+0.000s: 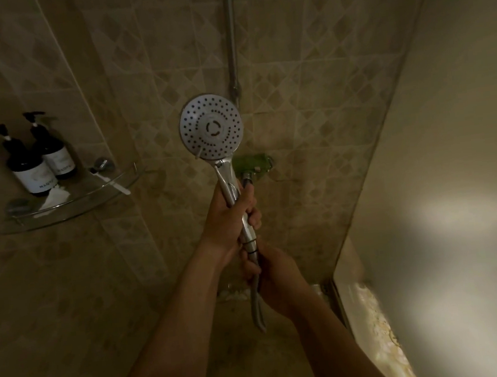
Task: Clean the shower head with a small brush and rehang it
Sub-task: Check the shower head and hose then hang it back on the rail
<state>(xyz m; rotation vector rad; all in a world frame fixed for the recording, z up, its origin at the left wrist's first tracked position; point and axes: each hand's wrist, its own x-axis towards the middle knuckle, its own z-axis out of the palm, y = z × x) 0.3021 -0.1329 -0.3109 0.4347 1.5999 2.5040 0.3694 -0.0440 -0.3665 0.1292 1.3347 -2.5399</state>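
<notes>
Risk here: my left hand (228, 217), clamped round the shower head (211, 126) handle at centre frame, could slip; my right hand (274, 279), gripping the hose (257, 305) below, might kink it.

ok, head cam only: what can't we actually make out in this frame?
- Shower head holder: the pipe is cut off by the top edge, no bracket shows.
- Small brush: none recognisable; the item on the glass shelf is too small and dim to tell.
- Bottles: label text too small, blurred.
- Hose route: hidden behind the right hand.
- Handle middle: covered by the left hand.
</notes>
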